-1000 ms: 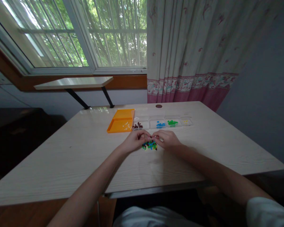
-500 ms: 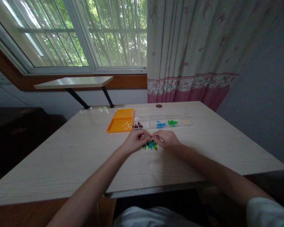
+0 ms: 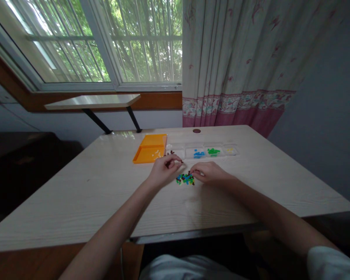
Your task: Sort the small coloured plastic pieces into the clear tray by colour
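My left hand is closed in a pinch, a small dark brown piece showing at its fingertips. It hovers in front of the clear compartment tray. My right hand has its fingertips pressed together at the right edge of a mixed pile of small pieces. Whatever those fingers hold is too small to make out. Blue, green, brown, yellow and black bits make up the pile. In the tray, brown pieces, blue pieces, green pieces and yellow pieces lie in separate compartments.
An open orange box with white pieces stands left of the tray. Behind it, a small raised shelf is fixed to the table. A curtain hangs at the table's back edge.
My hands have drawn apart from above the pile. The left one has shifted slightly away and up with the brown piece, while the right stays by the pile, its fingertips lower.
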`<state>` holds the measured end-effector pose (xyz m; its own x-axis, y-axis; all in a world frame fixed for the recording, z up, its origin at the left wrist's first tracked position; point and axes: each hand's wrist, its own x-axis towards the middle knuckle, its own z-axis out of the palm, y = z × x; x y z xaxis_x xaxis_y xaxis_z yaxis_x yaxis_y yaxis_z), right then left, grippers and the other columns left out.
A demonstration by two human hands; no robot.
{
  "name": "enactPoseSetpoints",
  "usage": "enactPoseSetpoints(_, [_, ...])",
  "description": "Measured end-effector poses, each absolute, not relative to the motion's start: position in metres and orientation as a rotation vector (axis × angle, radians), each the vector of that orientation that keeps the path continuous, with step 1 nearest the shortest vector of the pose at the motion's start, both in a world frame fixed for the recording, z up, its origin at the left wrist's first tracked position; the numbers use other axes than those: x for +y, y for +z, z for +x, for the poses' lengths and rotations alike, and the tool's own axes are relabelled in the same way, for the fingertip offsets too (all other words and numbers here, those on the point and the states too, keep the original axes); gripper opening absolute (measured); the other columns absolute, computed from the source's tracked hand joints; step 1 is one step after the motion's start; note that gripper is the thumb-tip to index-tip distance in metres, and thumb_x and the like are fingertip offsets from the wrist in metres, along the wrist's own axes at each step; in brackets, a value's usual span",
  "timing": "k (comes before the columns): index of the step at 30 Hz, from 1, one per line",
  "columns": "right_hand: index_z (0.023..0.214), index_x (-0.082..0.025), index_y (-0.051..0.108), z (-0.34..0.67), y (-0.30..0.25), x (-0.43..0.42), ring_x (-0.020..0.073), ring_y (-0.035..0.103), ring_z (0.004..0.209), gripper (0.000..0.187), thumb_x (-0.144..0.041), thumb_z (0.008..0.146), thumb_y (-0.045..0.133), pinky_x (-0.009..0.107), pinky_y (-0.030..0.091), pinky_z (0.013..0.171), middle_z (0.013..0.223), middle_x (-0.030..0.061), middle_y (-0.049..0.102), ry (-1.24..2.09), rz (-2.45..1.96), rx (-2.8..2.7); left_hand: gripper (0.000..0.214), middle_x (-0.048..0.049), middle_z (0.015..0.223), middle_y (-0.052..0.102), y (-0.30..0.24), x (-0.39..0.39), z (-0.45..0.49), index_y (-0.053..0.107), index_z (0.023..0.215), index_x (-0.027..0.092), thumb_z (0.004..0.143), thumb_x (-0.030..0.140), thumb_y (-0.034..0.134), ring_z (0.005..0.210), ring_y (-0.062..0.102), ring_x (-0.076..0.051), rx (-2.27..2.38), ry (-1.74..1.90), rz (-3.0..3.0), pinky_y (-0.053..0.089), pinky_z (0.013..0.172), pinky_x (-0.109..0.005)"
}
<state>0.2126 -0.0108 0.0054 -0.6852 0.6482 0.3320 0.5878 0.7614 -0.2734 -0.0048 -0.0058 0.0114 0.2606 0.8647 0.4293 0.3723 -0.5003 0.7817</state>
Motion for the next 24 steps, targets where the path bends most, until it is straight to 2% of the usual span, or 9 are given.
enactPoseSetpoints(9, [0.105, -0.023, 0.060, 0.2140, 0.0018, -0.0080, 0.0136, 0.060, 0.082, 0.027, -0.026, 0.085, 0.042, 0.022, 0.041, 0.072, 0.096, 0.0020, 0.067, 0.323, -0.957, -2.678, 0.022, 0.0071, 0.051, 0.029, 0.0139, -0.0059, -0.0055, 0.064, 0.086, 0.013, 0.074, 0.032, 0.060, 0.047, 0.029, -0.005, 1.084, 1.334, 1.992, 0.025, 0.046, -0.017])
enactPoseSetpoints(17, [0.102, -0.021, 0.062, 0.2107, 0.0064, -0.0107, 0.0144, 0.060, 0.082, 0.026, -0.024, 0.085, 0.042, 0.023, 0.042, 0.073, 0.094, 0.0032, 0.067, 0.352, -0.949, -2.707, 0.017, 0.0068, 0.051, 0.034, 0.0169, -0.0067, -0.0056, 0.065, 0.082, 0.015, 0.072, 0.029, 0.062, 0.046, 0.031, -0.005, 1.089, 1.549, 1.957, 0.027, 0.046, -0.017])
enactPoseSetpoints(24, [0.103, -0.021, 0.062, 0.2100, 0.0060, -0.0107, 0.0141, 0.060, 0.083, 0.027, -0.024, 0.084, 0.043, 0.022, 0.042, 0.073, 0.095, 0.0033, 0.067, 0.339, -0.965, -2.701, 0.017, 0.0067, 0.050, 0.035, 0.0174, -0.0071, -0.0055, 0.065, 0.081, 0.014, 0.072, 0.029, 0.063, 0.045, 0.032, -0.005, 1.081, 1.554, 1.966, 0.027, 0.045, -0.017])
